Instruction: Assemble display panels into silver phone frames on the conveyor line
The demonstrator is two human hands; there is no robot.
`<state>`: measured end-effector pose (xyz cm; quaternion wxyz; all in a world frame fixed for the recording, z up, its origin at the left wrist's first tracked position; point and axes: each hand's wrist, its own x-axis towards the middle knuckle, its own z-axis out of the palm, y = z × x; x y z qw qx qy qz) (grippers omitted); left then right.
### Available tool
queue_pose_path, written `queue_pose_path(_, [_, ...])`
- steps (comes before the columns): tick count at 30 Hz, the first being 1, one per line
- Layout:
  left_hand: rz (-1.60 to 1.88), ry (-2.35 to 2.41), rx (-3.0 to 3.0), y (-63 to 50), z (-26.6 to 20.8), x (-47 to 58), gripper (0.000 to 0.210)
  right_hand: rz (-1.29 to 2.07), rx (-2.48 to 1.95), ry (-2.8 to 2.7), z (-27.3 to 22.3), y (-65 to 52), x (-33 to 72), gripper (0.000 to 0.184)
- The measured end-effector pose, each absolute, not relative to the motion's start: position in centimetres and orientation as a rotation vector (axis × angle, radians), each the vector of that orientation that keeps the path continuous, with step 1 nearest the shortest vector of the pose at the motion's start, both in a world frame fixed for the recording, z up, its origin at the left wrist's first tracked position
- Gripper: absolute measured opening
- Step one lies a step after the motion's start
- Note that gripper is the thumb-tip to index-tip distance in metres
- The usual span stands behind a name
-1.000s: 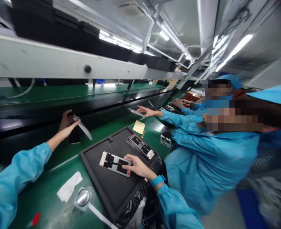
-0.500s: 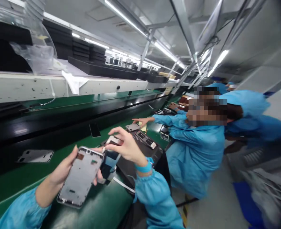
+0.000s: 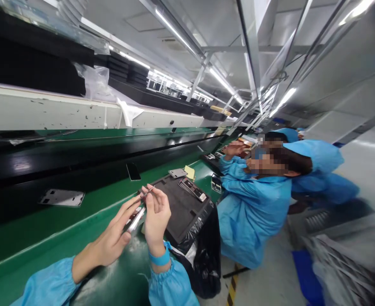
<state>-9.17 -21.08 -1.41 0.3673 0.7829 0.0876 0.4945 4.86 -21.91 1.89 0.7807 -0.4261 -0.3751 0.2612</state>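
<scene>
My left hand [image 3: 112, 238] is closed on a phone frame [image 3: 137, 219], now turned nearly edge-on, with its silver side showing between thumb and fingers. My right hand [image 3: 157, 214] is held up beside it, fingers bent together around a thin dark piece [image 3: 148, 191] seen edge-on. The left fingertips reach close to that piece; whether they touch it I cannot tell. On the green bench left of my hands lies a light grey phone plate [image 3: 62, 197]. A dark phone screen [image 3: 133, 171] lies farther off.
Right of my hands is a dark foam tray [image 3: 171, 199] bearing a grey phone plate [image 3: 177, 173], a yellow note [image 3: 189, 172] and several stacked phone parts [image 3: 192, 190]. A black plastic bag [image 3: 208, 255] hangs at its near side. A co-worker in blue [image 3: 254, 212] sits to the right.
The phone frame has turned from face-on to edge-on. My right hand has come lower and closer to the left hand. The co-worker's hand has left the plate on the foam tray.
</scene>
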Motion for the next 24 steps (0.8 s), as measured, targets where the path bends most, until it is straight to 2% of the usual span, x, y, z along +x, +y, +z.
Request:
queue_pose_path(5, [1.222, 0.186, 2.276, -20.8, -0.9, -9.7, 0.077, 0.668, -0.763, -0.734, 3.1, -22.1, 4.1, 0.035])
queue_pose_path(10, [1.256, 0.153, 2.258, -20.2, 0.0, -10.3, 0.078, 0.682, -0.706, -0.806, 3.5, -22.4, 4.7, 0.030])
queue_pose_path(14, [1.466, 0.354, 1.956, -18.5, 0.6, -11.7, 0.072, 0.591, -0.995, -1.052, -1.1, -23.2, 4.8, 0.034])
queue_pose_path(17, [1.561, 0.387, 1.390, -17.7, 2.2, -13.3, 0.073, 0.734, -1.338, -1.414, -6.5, -24.4, 4.0, 0.036])
queue_pose_path(20, [1.448, 0.314, 0.941, -17.9, 4.2, -14.3, 0.080, 0.790, -1.450, -1.537, -10.4, -25.3, 3.1, 0.030])
queue_pose_path(22, [1.332, 0.280, 0.792, -18.6, 5.3, -14.5, 0.081, 0.770, -1.525, -1.579, -11.4, -25.4, 2.9, 0.027])
queue_pose_path(24, [1.230, 0.239, 0.712, -19.6, 5.9, -14.6, 0.083, 0.767, -1.555, -1.552, -11.3, -25.4, 3.2, 0.033])
